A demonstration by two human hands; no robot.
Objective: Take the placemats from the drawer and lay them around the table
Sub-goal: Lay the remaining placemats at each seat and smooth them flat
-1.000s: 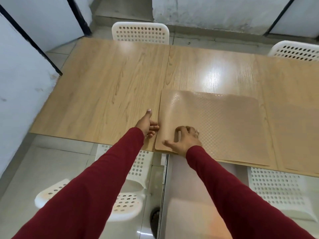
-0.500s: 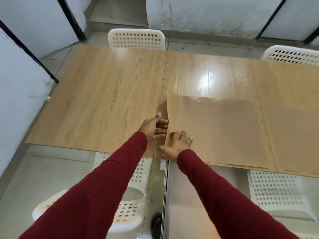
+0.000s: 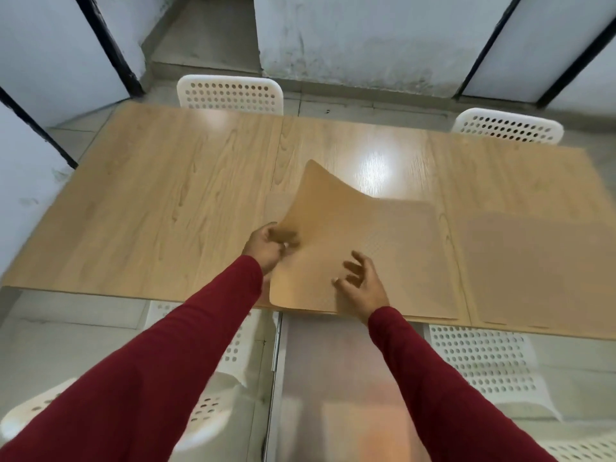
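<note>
A stack of tan textured placemats (image 3: 406, 261) lies at the near edge of the wooden table (image 3: 166, 208). My left hand (image 3: 266, 246) grips the left edge of the top placemat (image 3: 320, 221), whose left side curls up off the stack. My right hand (image 3: 361, 283) rests on the mats near the front edge with its fingers spread. Another placemat (image 3: 533, 268) lies flat to the right of the stack.
White perforated chairs stand at the far side (image 3: 230, 95) and far right (image 3: 506, 128). Two more are tucked under the near edge, one at the left (image 3: 186, 388) and one at the right (image 3: 480, 365). Grey walls with black frames surround the table.
My left hand took hold of the top placemat's left edge and lifted it, so the mat now curls up high. My right hand's fingers spread out on the stack.
</note>
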